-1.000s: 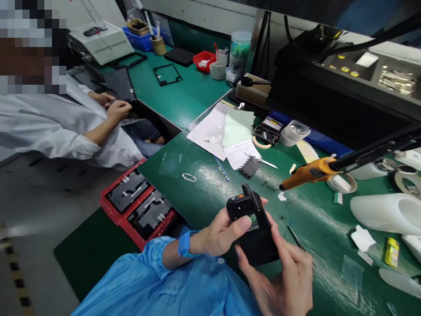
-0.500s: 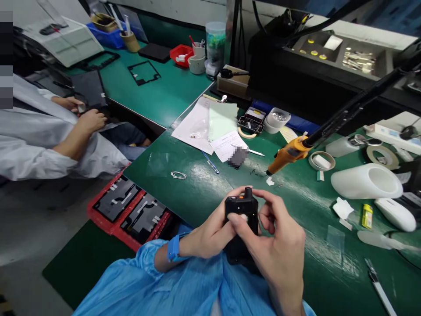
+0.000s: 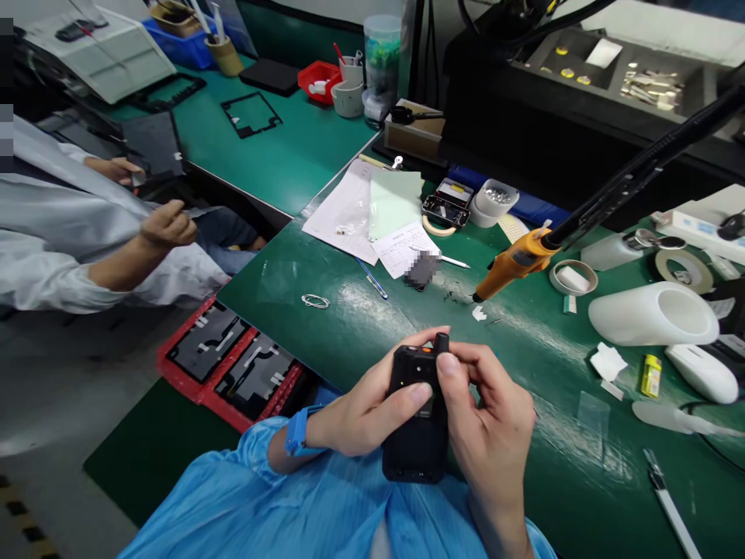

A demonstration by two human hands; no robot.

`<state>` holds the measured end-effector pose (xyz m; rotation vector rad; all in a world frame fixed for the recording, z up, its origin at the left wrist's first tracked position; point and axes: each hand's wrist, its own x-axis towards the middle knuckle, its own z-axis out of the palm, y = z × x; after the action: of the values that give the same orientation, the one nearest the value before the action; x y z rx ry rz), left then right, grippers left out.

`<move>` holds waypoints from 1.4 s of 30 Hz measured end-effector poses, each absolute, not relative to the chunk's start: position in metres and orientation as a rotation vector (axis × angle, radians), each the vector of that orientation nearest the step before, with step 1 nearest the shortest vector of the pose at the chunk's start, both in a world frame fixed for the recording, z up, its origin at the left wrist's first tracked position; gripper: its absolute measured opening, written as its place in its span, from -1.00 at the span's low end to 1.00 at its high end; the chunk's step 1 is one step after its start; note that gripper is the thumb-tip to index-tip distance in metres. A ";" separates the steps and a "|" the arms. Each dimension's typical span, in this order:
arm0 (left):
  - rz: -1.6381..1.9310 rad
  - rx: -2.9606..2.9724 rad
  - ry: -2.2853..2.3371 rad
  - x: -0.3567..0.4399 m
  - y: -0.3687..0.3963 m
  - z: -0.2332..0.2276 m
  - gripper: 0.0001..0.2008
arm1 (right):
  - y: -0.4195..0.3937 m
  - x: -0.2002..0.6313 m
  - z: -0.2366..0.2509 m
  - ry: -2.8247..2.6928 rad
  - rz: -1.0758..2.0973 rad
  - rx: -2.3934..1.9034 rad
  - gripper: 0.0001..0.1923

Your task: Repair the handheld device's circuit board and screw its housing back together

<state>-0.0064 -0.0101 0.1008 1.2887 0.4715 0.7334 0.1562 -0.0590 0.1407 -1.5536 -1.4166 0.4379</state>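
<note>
Both of my hands hold a black handheld radio-like device (image 3: 414,435) with a short antenna stub and an orange button on top, just above the near edge of the green bench (image 3: 349,334). My left hand (image 3: 372,411) wraps its left side, thumb across the front. My right hand (image 3: 492,419) grips the right side, its thumb pressing near the antenna at the top. A blue wrist strap (image 3: 296,432) sits on my left wrist above a blue sleeve.
An orange electric screwdriver (image 3: 515,264) hangs on a black arm over the bench. Papers (image 3: 361,210), a blue pen (image 3: 372,281), a wire loop (image 3: 315,301), tape rolls, white foam pieces (image 3: 652,314) and tweezers (image 3: 669,501) lie around. A co-worker's hands (image 3: 166,225) work at left; red trays (image 3: 233,365) sit below.
The device has turned more upright in my hands and dropped slightly toward me. My right thumb has moved up to the antenna. The co-worker's near hand has lifted off the black panel.
</note>
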 end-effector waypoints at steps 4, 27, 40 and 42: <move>0.737 1.304 0.443 -0.007 -0.010 0.103 -0.34 | -0.061 0.156 0.141 -1.413 0.410 -1.555 -0.77; 0.657 1.461 0.518 -0.004 -0.002 0.090 -0.36 | -0.052 0.169 0.125 -1.462 0.380 -1.604 -0.67; 0.766 1.314 0.852 0.031 0.011 0.025 -0.53 | -0.071 0.191 0.044 -1.766 0.383 -1.624 -0.23; 0.690 1.406 0.857 0.030 0.017 0.024 -0.55 | -0.069 0.206 0.038 -1.826 0.395 -1.624 -0.22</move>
<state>0.0303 0.0169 0.0241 1.4056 0.8567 0.6902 0.2061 -0.0689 0.0380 -1.6241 -1.8258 0.3950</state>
